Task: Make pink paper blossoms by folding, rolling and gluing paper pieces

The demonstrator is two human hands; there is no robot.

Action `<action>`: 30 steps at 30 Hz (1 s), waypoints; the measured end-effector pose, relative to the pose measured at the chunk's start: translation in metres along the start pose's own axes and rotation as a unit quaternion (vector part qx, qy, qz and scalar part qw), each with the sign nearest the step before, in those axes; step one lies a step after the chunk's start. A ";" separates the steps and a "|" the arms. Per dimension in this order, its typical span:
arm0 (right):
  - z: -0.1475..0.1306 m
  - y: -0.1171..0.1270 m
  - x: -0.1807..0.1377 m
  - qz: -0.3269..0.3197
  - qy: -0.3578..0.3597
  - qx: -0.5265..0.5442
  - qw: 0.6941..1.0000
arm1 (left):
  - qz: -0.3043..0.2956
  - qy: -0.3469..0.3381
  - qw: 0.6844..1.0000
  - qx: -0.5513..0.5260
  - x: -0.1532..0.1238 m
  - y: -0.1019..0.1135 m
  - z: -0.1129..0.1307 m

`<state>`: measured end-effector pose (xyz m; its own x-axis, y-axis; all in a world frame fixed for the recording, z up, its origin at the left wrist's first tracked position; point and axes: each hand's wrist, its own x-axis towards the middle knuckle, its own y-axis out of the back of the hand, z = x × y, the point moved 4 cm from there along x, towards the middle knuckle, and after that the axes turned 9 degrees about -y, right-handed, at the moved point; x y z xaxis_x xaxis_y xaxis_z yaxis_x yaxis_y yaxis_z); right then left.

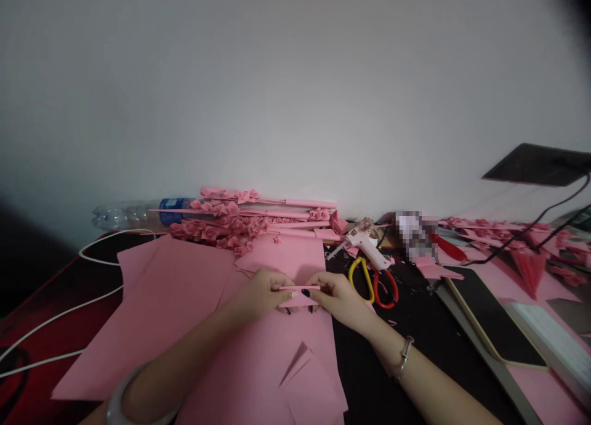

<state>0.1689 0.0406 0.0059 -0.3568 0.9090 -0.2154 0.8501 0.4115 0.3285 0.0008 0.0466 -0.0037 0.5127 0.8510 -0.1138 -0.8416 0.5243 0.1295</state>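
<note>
Between my two hands is a small folded piece of pink paper, held level over larger pink sheets. My left hand pinches its left end, thumb on the near face. At the right end my right hand grips it the same way, fingers behind and thumb in front. Dark nail tips show under the paper's lower edge. Large pink sheets lie under and left of my hands. Nearer to me, a loose folded pink paper rests on the stack.
Pink paper flowers on rolled stems lie along the wall, by a plastic bottle. Right of my hands are a glue gun and scissors with yellow and red handles. A phone and white cable flank the work area.
</note>
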 end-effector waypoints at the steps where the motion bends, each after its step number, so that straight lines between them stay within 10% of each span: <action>1: -0.002 0.000 -0.001 0.000 0.016 -0.027 1.000 | -0.006 0.000 1.000 0.003 0.000 -0.001 0.000; 30: 0.006 0.005 0.001 0.038 0.019 0.067 0.997 | -0.062 -0.015 0.994 -0.087 -0.001 0.000 0.000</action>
<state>0.1751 0.0437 0.0022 -0.3014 0.9402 -0.1589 0.9185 0.3310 0.2162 -0.0001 0.0456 -0.0040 0.6164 0.7824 -0.0887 -0.7874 0.6139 -0.0564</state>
